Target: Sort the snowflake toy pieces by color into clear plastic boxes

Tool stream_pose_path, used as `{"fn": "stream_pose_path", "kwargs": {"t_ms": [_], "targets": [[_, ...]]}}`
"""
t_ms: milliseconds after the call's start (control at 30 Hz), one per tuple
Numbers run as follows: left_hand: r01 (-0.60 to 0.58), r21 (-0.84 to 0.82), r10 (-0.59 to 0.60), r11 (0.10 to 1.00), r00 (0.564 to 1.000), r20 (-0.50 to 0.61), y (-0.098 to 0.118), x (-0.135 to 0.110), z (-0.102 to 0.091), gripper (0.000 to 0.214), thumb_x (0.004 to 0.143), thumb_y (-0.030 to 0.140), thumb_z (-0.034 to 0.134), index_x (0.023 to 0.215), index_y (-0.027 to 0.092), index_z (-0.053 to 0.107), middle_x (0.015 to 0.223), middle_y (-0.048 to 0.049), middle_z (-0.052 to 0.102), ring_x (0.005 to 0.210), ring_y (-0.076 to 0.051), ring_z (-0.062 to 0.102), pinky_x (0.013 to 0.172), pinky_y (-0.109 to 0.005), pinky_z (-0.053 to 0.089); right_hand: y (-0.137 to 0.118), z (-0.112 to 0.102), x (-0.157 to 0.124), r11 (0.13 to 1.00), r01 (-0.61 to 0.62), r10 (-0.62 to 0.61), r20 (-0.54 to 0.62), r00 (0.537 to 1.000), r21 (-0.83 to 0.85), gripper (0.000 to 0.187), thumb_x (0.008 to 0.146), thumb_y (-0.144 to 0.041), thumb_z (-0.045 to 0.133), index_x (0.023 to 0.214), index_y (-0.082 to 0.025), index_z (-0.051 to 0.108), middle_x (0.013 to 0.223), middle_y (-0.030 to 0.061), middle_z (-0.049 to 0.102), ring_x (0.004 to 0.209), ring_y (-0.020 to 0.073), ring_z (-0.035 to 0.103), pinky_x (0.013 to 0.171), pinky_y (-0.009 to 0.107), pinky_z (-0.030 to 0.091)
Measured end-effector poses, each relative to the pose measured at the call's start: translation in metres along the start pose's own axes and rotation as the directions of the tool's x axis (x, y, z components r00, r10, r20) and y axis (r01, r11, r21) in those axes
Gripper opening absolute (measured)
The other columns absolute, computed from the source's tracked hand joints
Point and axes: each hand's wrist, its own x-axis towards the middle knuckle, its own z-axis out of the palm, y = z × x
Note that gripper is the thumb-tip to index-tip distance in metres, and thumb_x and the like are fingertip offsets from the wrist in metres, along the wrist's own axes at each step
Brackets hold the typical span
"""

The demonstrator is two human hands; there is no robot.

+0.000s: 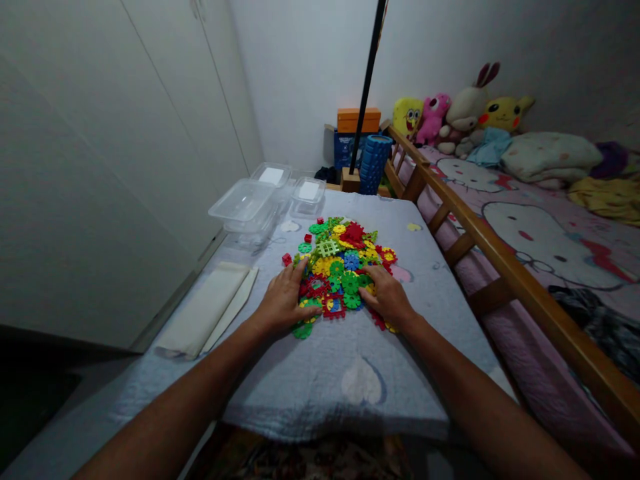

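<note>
A heap of plastic gear-shaped building pieces (336, 267) in green, yellow, red and blue lies in the middle of the cloth-covered table (320, 373). My left hand (286, 297) rests against the heap's left side, thumb and fingers spread. On the opposite side my right hand (386, 293) touches the pieces, its thumb apart from the fingers. Neither hand has a piece gripped in it as far as shows. A light green lattice piece (328, 249) and a red gear piece (354, 233) sit on top. Small red cubes (287, 259) lie at the left edge.
Clear plastic containers (245, 200) stand at the table's back left. A folded off-white cloth or paper (207, 310) lies at the left. A wooden bed rail (465, 230) runs along the right side. Behind the table rise a black pole (367, 87) and a blue foam roller (375, 163).
</note>
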Motion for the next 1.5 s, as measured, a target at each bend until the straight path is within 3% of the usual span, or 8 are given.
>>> {"fn": "stream_pose_path", "kwargs": {"t_ms": [233, 433, 600, 700, 833, 1000, 1233, 1500], "targets": [[0.120, 0.019, -0.113, 0.993, 0.972, -0.205, 0.001, 0.009, 0.013, 0.099, 0.080, 0.039, 0.077, 0.162, 0.025, 0.024, 0.160, -0.0187, 0.039, 0.152, -0.040, 0.037, 0.120, -0.060, 0.039, -0.015, -0.003, 0.049, 0.973, -0.161, 0.135, -0.155, 0.979, -0.167, 0.043, 0.093, -0.033, 0.065, 0.133, -0.017, 0.065, 0.139, 0.0177, 0.061, 0.127, 0.0347, 0.053, 0.109, 0.051, 0.043], [0.204, 0.069, -0.179, 0.977, 0.947, -0.268, 0.012, 0.003, 0.011, 0.082, 0.082, 0.035, 0.072, 0.155, 0.020, 0.038, 0.164, -0.0209, 0.030, 0.154, -0.042, 0.033, 0.124, -0.059, 0.034, -0.063, 0.016, 0.071, 0.960, -0.058, 0.102, 0.150, 0.983, -0.273, 0.038, 0.093, -0.043, 0.065, 0.122, -0.020, 0.069, 0.129, 0.0168, 0.065, 0.123, 0.0375, 0.049, 0.108, 0.057, 0.036], [0.208, 0.074, -0.181, 0.975, 0.947, -0.267, 0.016, -0.002, 0.004, 0.074, 0.079, 0.031, 0.072, 0.148, 0.022, 0.048, 0.165, -0.0189, 0.031, 0.154, -0.042, 0.033, 0.124, -0.060, 0.033, -0.077, 0.028, 0.078, 0.955, -0.061, 0.120, 0.190, 0.974, -0.291, 0.047, 0.091, -0.038, 0.066, 0.135, -0.022, 0.062, 0.132, 0.0175, 0.063, 0.124, 0.0376, 0.049, 0.111, 0.057, 0.032], [0.199, 0.098, -0.170, 0.975, 0.954, -0.246, 0.015, -0.002, 0.001, 0.064, 0.079, 0.035, 0.073, 0.140, 0.021, 0.058, 0.164, -0.0186, 0.034, 0.153, -0.044, 0.032, 0.125, -0.062, 0.030, -0.071, 0.024, 0.080, 0.961, -0.040, 0.095, 0.191, 0.977, -0.272, 0.033, 0.096, -0.030, 0.058, 0.126, -0.023, 0.067, 0.125, 0.0159, 0.066, 0.120, 0.0340, 0.053, 0.108, 0.052, 0.035], [0.207, 0.125, -0.177, 0.970, 0.960, -0.218, 0.014, 0.003, -0.001, 0.061, 0.081, 0.045, 0.075, 0.135, 0.019, 0.063, 0.164, -0.0202, 0.035, 0.155, -0.047, 0.026, 0.124, -0.065, 0.027, -0.051, 0.010, 0.084, 0.956, -0.171, 0.203, 0.119, 0.972, -0.239, 0.024, 0.095, -0.025, 0.054, 0.111, -0.019, 0.072, 0.119, 0.0159, 0.070, 0.117, 0.0318, 0.059, 0.101, 0.045, 0.041], [0.178, 0.142, -0.158, 0.974, 0.978, -0.139, 0.016, 0.017, 0.001, 0.061, 0.084, 0.057, 0.072, 0.134, 0.021, 0.065, 0.157, -0.0187, 0.046, 0.152, -0.045, 0.032, 0.121, -0.065, 0.028, -0.019, -0.009, 0.093, 0.955, -0.286, 0.289, 0.024, 0.957, -0.080, 0.035, 0.095, -0.027, 0.052, 0.125, -0.020, 0.069, 0.121, 0.0113, 0.074, 0.112, 0.0285, 0.064, 0.101, 0.041, 0.045], [0.105, 0.175, -0.098, 0.979, 0.994, -0.049, 0.028, 0.011, 0.007, 0.081, 0.080, 0.060, 0.075, 0.148, 0.022, 0.053, 0.159, -0.0203, 0.044, 0.150, -0.044, 0.035, 0.122, -0.066, 0.025, 0.017, -0.014, 0.126, 0.898, -0.410, 0.397, -0.107, 0.912, -0.161, 0.045, 0.083, -0.019, 0.057, 0.125, -0.021, 0.070, 0.131, 0.0141, 0.069, 0.122, 0.0361, 0.059, 0.103, 0.051, 0.046], [0.152, 0.191, -0.144, 0.970, 0.988, -0.054, 0.034, -0.026, 0.008, 0.107, 0.064, 0.066, 0.087, 0.155, 0.028, 0.047, 0.166, -0.0198, 0.035, 0.155, -0.051, 0.023, 0.120, -0.073, 0.021, 0.031, 0.000, 0.173, 0.884, -0.437, 0.455, 0.097, 0.885, -0.165, 0.067, 0.087, -0.054, 0.065, 0.144, -0.020, 0.056, 0.146, 0.0176, 0.060, 0.132, 0.0372, 0.055, 0.107, 0.049, 0.044]]}}
